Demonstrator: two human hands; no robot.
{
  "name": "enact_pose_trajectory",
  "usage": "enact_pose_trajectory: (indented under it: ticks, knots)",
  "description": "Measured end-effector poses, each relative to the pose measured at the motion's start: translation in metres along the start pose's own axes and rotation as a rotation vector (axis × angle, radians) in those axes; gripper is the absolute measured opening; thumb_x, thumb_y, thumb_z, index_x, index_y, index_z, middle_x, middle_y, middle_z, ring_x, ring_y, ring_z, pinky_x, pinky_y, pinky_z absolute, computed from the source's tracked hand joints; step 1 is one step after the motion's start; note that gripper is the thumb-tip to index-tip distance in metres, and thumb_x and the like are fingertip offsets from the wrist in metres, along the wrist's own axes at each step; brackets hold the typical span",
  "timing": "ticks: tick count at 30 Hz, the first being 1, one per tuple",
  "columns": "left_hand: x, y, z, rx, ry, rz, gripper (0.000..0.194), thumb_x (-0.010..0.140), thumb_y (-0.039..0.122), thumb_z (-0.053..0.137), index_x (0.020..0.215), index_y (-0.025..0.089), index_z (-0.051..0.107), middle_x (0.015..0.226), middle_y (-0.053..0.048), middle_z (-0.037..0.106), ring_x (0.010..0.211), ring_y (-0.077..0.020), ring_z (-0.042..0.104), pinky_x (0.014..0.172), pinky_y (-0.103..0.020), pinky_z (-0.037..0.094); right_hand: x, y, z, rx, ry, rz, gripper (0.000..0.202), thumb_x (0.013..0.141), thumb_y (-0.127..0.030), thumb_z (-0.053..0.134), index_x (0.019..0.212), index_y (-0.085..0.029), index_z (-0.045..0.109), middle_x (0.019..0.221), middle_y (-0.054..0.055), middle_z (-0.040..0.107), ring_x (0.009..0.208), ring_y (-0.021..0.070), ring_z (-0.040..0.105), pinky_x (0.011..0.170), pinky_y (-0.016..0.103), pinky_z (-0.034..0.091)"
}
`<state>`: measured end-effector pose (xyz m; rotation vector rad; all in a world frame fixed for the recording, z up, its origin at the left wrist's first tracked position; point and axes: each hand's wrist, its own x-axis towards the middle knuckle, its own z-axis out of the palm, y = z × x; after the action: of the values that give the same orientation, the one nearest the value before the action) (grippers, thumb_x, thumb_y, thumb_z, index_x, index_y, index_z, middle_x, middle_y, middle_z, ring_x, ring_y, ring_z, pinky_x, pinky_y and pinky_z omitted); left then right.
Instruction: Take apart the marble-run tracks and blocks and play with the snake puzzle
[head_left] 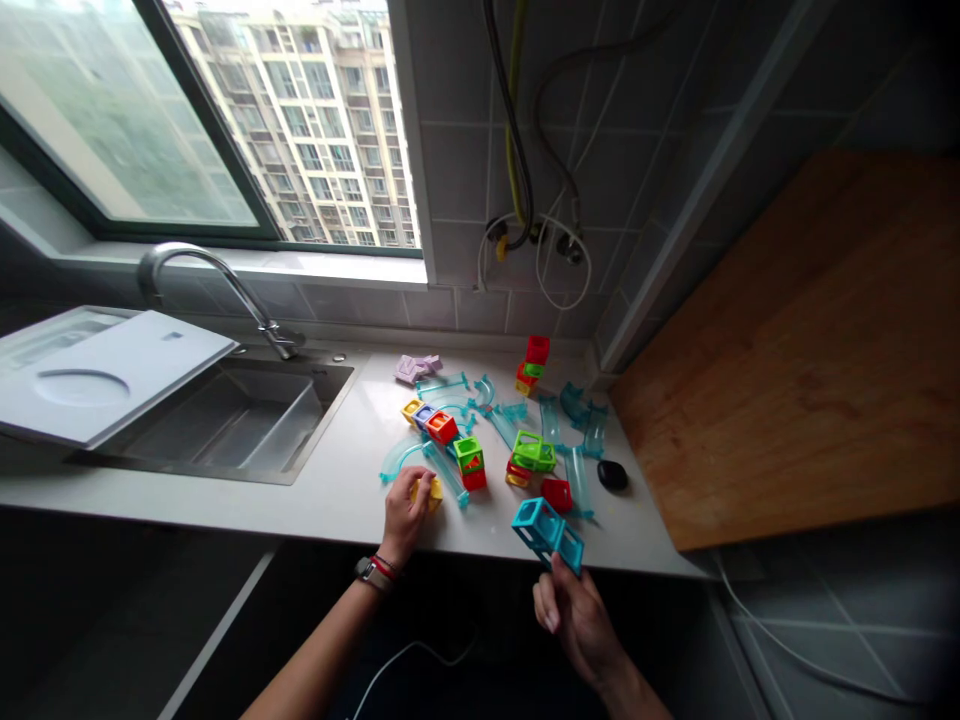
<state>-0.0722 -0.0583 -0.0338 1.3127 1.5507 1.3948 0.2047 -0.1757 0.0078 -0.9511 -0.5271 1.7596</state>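
My left hand (403, 515) is closed around a yellow cube block (433, 494) at the counter's front part; the fingers cover much of it. My right hand (576, 618) pinches the lower end of a blue open-frame block piece (538, 522), holding it tilted by the front edge. Just beyond the left hand stand a green block (469, 454) on a red one (473, 479). Behind these runs a row with a yellow block (411, 410) and a red block (442, 427). Right of centre, a bright green piece (533, 452) rests on red and yellow blocks. A single red block (556, 495) lies near the blue piece.
Clear teal track pieces (577, 478) are spread over the white counter (337, 515). A small block tower (536, 350) and lilac pieces (417, 368) stand at the back. A black rounded object (613, 475) lies right. A sink (330, 400) is left; a wooden board (810, 360) leans right.
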Motion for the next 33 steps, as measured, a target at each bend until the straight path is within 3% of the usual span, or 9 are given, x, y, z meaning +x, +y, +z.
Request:
enact_pose_trajectory:
  ticks: [5,11,17,20,22,25,27,30,33]
  knots:
    - [0.002,-0.010,0.008,0.101,-0.034,0.183,0.025,0.102,0.039,0.052,0.103,0.019,0.068,0.109,-0.009,0.071,0.107,-0.0251,0.068,0.100,-0.045,0.054,0.002,0.000,0.010,0.009,-0.095,0.010,0.040,0.099,-0.057,0.064,0.091,-0.017,0.065,0.046,-0.006,0.053,0.044,0.0096,0.040,0.049,0.025,0.030]
    - [0.001,-0.017,0.007,0.167,0.044,0.247,0.020,0.103,0.027,0.048,0.114,0.020,0.063,0.114,-0.010,0.069,0.111,-0.0258,0.067,0.103,-0.048,0.053,0.000,-0.001,0.017,0.029,-0.174,0.009,0.041,0.102,-0.055,0.059,0.101,-0.015,0.069,0.048,-0.004,0.056,0.046,0.0111,0.042,0.053,0.027,0.032]
    - [-0.017,0.010,-0.001,0.141,0.070,0.277,0.014,0.100,0.029,0.059,0.109,0.020,0.064,0.124,-0.012,0.065,0.125,-0.0302,0.060,0.114,-0.058,0.044,-0.001,-0.002,0.018,0.057,-0.184,0.034,0.044,0.102,-0.056,0.059,0.083,-0.017,0.068,0.047,-0.003,0.054,0.046,0.0111,0.040,0.052,0.027,0.029]
    - [-0.041,0.040,-0.004,0.076,-0.062,0.260,0.019,0.099,0.029,0.063,0.118,0.022,0.063,0.128,-0.012,0.066,0.128,-0.0293,0.061,0.114,-0.055,0.047,-0.002,-0.006,0.022,0.065,-0.197,0.064,0.056,0.100,-0.061,0.057,0.065,-0.018,0.061,0.045,-0.002,0.051,0.044,0.0106,0.039,0.051,0.027,0.029]
    - [-0.057,0.062,-0.004,0.020,-0.239,0.210,0.035,0.099,0.031,0.067,0.133,0.025,0.060,0.130,-0.012,0.068,0.120,-0.0273,0.068,0.106,-0.048,0.056,-0.003,-0.007,0.027,0.055,-0.230,0.097,0.061,0.101,-0.064,0.052,0.061,-0.018,0.058,0.043,-0.002,0.048,0.043,0.0106,0.039,0.050,0.027,0.030]
    - [-0.072,0.092,-0.004,-0.190,-0.546,0.064,0.075,0.090,0.037,0.080,0.155,0.031,0.041,0.152,-0.016,0.056,0.130,-0.0298,0.064,0.106,-0.046,0.057,-0.003,-0.008,0.034,-0.071,-0.332,0.128,0.065,0.104,-0.067,0.041,0.070,-0.017,0.064,0.039,-0.003,0.046,0.038,0.0106,0.041,0.046,0.025,0.030]
    - [-0.073,0.106,-0.006,-0.252,-0.635,0.010,0.092,0.080,0.037,0.090,0.157,0.033,0.039,0.159,-0.016,0.049,0.138,-0.0325,0.058,0.111,-0.046,0.053,-0.002,-0.010,0.036,-0.212,-0.435,0.144,0.063,0.104,-0.067,0.043,0.078,-0.014,0.066,0.037,-0.005,0.046,0.034,0.0103,0.041,0.042,0.024,0.031]
    - [-0.065,0.121,-0.013,-0.200,-0.729,-0.018,0.086,0.072,0.036,0.095,0.147,0.030,0.054,0.146,-0.014,0.063,0.130,-0.0323,0.064,0.108,-0.043,0.054,-0.003,-0.023,0.037,-0.348,-0.544,0.185,0.052,0.099,-0.061,0.060,0.090,-0.011,0.069,0.037,-0.007,0.048,0.030,0.0092,0.041,0.039,0.021,0.033]
    - [-0.055,0.126,-0.019,-0.102,-0.811,0.005,0.070,0.068,0.036,0.097,0.130,0.025,0.069,0.132,-0.011,0.072,0.123,-0.0315,0.068,0.107,-0.041,0.053,-0.006,-0.046,0.039,-0.519,-0.539,0.164,0.045,0.098,-0.054,0.066,0.105,-0.010,0.071,0.046,-0.006,0.053,0.034,0.0079,0.044,0.038,0.019,0.033]
